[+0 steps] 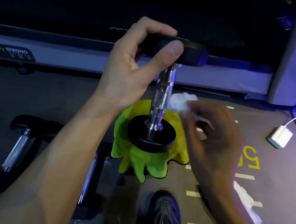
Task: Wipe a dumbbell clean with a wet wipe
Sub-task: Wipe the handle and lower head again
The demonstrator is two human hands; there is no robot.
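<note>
Wiping the upright dumbbell [159, 102] handle.
Left hand [129, 72] fingers clamp the top plate; right hand [211, 133] fingers pinch the wipe [180, 102], just right of the near-vertical handle, bottom plate on a green cloth [137, 165].

Dumbbell [160, 102]: stands on end between the two hands, lower plate resting on a cloth [137, 165] spread on the floor [58, 96]. Left hand [129, 67]: on the upper plate, thumb over its near rim. Wet wipe [180, 101]: held in the right hand [210, 136], just right of the handle. Second dumbbell [20, 138]: lying on the floor left of the left forearm. Third dumbbell [89, 177]: lying under that forearm. Shoe [163, 213]: nearer than the cloth, below the right hand. Charger [279, 136]: on the floor right of the right hand. Treadmill [61, 42]: beyond both hands.
</note>
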